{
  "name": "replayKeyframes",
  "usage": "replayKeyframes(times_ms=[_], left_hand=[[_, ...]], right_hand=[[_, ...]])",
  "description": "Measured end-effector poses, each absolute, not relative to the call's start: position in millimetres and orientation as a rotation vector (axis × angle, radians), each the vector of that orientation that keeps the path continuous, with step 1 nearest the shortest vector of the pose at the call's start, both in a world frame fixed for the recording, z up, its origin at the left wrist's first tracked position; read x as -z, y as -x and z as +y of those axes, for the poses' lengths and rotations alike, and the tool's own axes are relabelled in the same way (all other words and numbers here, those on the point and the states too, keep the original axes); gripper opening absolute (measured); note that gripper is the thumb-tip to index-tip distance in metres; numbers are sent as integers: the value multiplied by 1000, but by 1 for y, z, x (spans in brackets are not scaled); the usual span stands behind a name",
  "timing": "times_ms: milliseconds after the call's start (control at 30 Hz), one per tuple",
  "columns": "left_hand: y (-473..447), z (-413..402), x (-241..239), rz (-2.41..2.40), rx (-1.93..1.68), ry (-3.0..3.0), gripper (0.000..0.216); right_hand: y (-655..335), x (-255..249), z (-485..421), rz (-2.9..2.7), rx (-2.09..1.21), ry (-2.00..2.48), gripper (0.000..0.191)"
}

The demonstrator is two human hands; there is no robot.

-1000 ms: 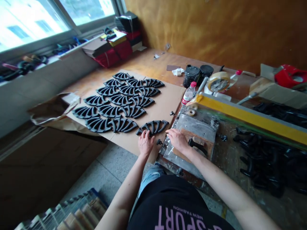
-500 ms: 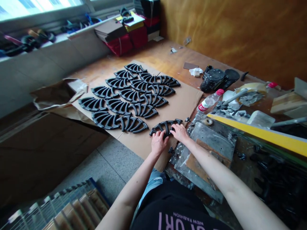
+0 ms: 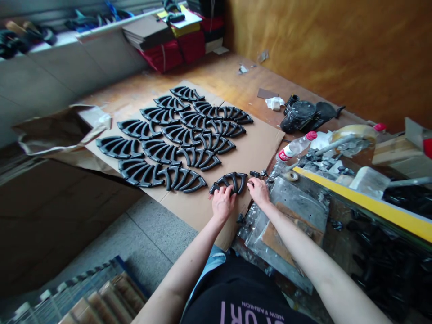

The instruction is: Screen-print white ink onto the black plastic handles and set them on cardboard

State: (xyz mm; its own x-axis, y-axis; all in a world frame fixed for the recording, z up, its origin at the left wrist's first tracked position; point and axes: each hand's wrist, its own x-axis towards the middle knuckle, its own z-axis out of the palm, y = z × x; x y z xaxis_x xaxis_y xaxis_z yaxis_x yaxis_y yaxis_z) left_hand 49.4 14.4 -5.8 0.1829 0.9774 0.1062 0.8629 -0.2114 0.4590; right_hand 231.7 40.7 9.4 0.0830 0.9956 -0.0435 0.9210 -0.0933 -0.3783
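Observation:
A short row of glossy black curved tubes (image 3: 232, 180), joined in a fan shape, lies near the front right corner of a flat cardboard sheet (image 3: 249, 148). The fingers of my left hand (image 3: 222, 202) are curled over its near edge, hiding part of it. Just beyond its right end is my right hand (image 3: 259, 191), fingers pinched together and apart from the row; whatever they hold is too small to make out. A small black piece (image 3: 254, 173) lies beyond those fingertips. More black fan-shaped rows (image 3: 182, 177) cover the sheet's left and far parts.
To the right stand a plastic bottle (image 3: 297, 146) with a red cap, a tape roll (image 3: 292, 176) and a stained metal plate (image 3: 286, 198). A yellow-edged bar (image 3: 357, 198) crosses beside a heap of black parts (image 3: 388, 256). Red bundles (image 3: 165, 56) sit at the back.
My right hand has come off the right end of the black row and shifted slightly right. My left hand stays on the row. The view has turned a little.

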Motion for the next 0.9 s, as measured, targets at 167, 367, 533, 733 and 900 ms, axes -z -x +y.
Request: replayKeyframes(times_ms=[167, 367, 533, 733, 900], left_hand=[[-48, 15, 6, 1730, -554, -2184, 37], [-45, 14, 12, 1682, -646, -2131, 39], [-35, 5, 21, 1565, -883, -2027, 39], [-23, -12, 39, 1577, -1065, -1785, 35], [-24, -14, 46, 1564, -1087, -1795, 35]], right_hand=[[-220, -14, 33, -1935, -477, 2106, 16], [-211, -21, 34, -2014, -517, 2075, 21], [-189, -34, 32, -2121, -396, 2055, 47], [-151, -38, 37, -2150, -550, 2235, 47], [-148, -33, 44, -2167, -472, 2284, 51]])
